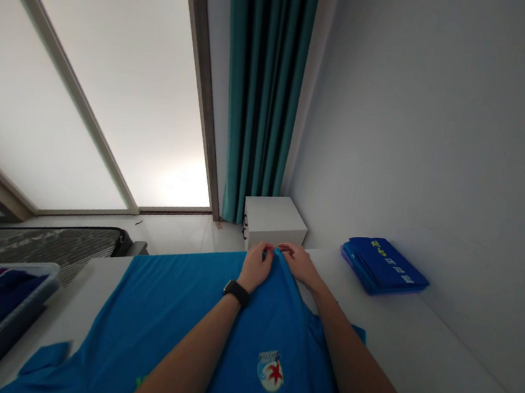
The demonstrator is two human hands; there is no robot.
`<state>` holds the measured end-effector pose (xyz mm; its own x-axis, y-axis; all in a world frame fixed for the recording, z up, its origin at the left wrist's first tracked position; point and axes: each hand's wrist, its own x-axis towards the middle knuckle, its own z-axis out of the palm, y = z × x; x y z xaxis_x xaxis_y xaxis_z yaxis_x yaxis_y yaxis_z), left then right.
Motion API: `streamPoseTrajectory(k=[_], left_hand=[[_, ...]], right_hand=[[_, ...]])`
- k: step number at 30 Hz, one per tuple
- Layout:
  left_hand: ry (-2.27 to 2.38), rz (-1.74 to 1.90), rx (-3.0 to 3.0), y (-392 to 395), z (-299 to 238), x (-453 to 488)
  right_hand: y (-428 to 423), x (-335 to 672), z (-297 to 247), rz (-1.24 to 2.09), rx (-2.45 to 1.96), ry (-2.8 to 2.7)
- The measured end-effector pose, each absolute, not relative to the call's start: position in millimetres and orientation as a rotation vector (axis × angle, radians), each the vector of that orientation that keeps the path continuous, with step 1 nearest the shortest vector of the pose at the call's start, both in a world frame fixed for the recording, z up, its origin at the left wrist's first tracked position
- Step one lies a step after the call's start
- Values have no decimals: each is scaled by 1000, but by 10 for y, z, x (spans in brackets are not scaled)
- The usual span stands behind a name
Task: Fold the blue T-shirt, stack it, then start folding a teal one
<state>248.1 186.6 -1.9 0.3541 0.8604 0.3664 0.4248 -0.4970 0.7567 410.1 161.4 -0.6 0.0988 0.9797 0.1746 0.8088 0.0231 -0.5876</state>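
A blue T-shirt [156, 310] is spread over the white table [396, 354] in front of me, with a red starfish badge [271, 371] on its chest. At the far edge, my left hand [256, 266], below a black watch [236, 292], pinches the shirt's cloth. Close beside it, my right hand [300, 264] grips the same raised bit of fabric, fingers closed. A fold runs from my fingers down toward me along the right side. My forearms cover part of the shirt.
Folded blue garments [384, 265] lie in a stack at the right by the wall. A clear plastic bin [43, 270] with dark blue clothes stands at left. Beyond the table are a white cabinet [275, 220], a green curtain [266, 97] and frosted sliding doors [156, 85].
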Motion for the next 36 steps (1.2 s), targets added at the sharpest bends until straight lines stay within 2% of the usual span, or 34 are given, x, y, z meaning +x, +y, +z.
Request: streamPoseTrajectory(k=[7,19,27,36], left_hand=[[1061,1055,2123,1892,-82,2484],[1192,646,2522,1746,32,2469],[1184,613,2571,1720,64,2468],[1165,646,2536,1701,84,2467]], right_hand=[[1593,3955,-4,221,-2196,-1747],[1511,3926,161,188,-2124,-1846],[1620,4112,98,246,-2183,-1698],[1645,4028,41,247,-2177,-1776]])
